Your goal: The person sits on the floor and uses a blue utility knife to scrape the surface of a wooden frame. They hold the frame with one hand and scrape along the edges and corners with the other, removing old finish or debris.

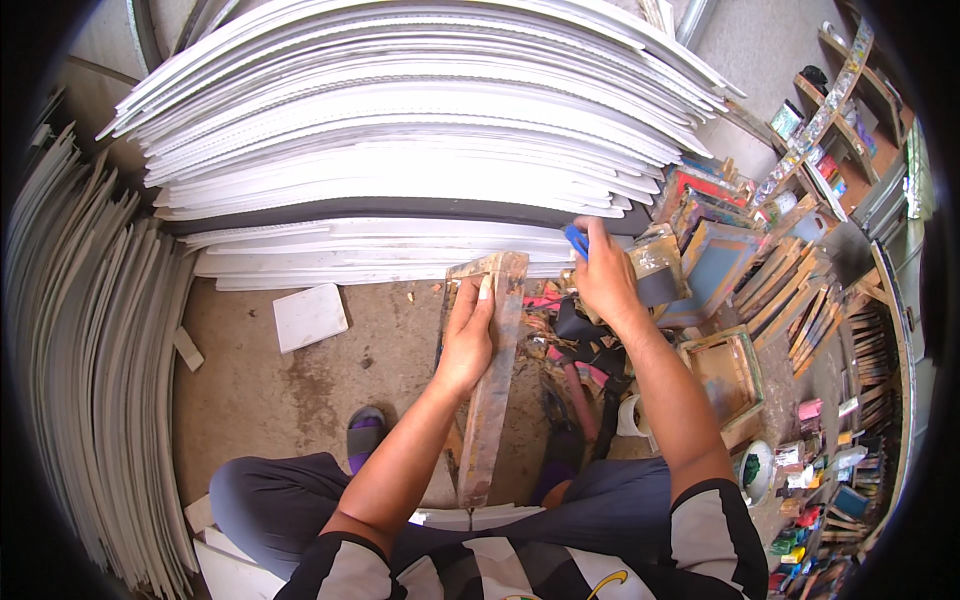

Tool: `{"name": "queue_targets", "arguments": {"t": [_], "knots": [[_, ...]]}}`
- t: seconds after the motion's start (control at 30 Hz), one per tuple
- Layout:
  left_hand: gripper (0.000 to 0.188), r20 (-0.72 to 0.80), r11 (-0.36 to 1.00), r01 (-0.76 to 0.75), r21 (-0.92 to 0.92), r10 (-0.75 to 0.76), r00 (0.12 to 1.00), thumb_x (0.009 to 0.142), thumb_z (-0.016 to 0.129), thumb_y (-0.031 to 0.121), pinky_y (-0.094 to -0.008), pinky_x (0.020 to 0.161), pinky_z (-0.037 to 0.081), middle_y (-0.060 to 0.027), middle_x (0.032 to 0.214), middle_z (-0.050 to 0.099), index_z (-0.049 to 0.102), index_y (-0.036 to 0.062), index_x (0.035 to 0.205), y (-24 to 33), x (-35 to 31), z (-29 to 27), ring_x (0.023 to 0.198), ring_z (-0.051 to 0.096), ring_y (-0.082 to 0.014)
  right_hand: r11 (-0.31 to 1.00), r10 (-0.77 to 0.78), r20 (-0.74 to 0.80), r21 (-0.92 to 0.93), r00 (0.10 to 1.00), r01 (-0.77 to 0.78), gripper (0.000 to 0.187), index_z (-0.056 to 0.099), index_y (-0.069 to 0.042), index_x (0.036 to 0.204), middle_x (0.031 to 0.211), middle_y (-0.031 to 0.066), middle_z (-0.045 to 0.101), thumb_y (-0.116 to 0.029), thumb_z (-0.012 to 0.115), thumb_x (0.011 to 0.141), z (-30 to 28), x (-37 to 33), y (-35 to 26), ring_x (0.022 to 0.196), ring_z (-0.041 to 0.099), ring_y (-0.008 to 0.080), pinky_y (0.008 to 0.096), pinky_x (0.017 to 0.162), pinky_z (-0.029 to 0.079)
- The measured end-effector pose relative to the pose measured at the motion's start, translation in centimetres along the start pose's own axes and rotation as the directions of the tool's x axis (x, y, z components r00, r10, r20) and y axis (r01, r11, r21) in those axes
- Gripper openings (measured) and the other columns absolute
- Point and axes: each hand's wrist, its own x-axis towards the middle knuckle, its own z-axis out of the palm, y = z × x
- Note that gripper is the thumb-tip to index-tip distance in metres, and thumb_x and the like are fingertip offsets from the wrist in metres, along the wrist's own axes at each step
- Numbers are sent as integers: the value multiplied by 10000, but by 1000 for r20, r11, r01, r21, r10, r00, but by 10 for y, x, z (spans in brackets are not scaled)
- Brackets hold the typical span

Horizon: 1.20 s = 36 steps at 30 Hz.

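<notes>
A paint-stained wooden screen-printing frame (497,390) stands on edge between my knees, its long side running toward me. My left hand (470,340) is closed round its upper part, thumb lying along the wood near the far corner. To the right of the frame and apart from it, my right hand (605,275) is raised and closed on a small blue tool (576,241). Only the blue body of that tool shows; its tip is hard to make out. Scraps of dark and pink material (580,350) lie on the floor below my right hand.
White corrugated sheets (400,150) are piled high ahead, and grey sheets (100,380) stand at the left. A white offcut (310,318) lies on the floor. To the right are more frames (725,375), wooden-handled tools (785,290), a white bowl (757,472) and several paint containers (793,457).
</notes>
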Motion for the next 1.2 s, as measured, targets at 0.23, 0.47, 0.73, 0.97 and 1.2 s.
{"name": "queue_targets", "arguments": {"t": [0.23,0.47,0.73,0.97,1.2], "knots": [[262,-30,995,-40,-91,37,999,1114,455,202,-305,985,440,-77,1231,570,477,33,1313,-11,2,0,1104,534,-129,765,291,226,528,930,-368,198,669,-2,902,700,0,626,-184,735,946,13,-17,-26,661,535,82,283,623,448],[283,-61,966,-243,88,249,967,1107,492,229,-314,963,458,-71,1217,580,502,50,1326,-32,0,4,1083,553,-133,830,127,317,486,940,-276,461,671,22,966,738,72,664,-404,816,861,-7,-23,-71,660,611,149,330,627,502],[169,-52,554,-398,732,627,777,1001,661,186,-339,773,478,-47,946,633,691,20,987,-15,13,-31,873,584,-169,814,58,311,535,949,-225,436,690,52,997,796,130,697,-346,813,868,-9,-22,-53,734,633,177,353,710,521],[176,182,223,-537,813,780,599,848,790,60,-365,773,443,-78,940,639,702,45,999,9,23,-19,832,574,-242,803,0,333,562,943,-199,334,696,31,1007,783,111,689,-279,771,909,-9,-22,-58,707,583,147,356,683,496],[126,255,47,-526,849,835,488,929,690,85,-398,668,388,-82,814,601,574,36,926,2,38,-27,738,535,-243,792,-53,339,587,939,-168,337,690,35,1064,787,107,679,-266,747,924,-3,-24,-49,715,592,155,351,688,495]]}}
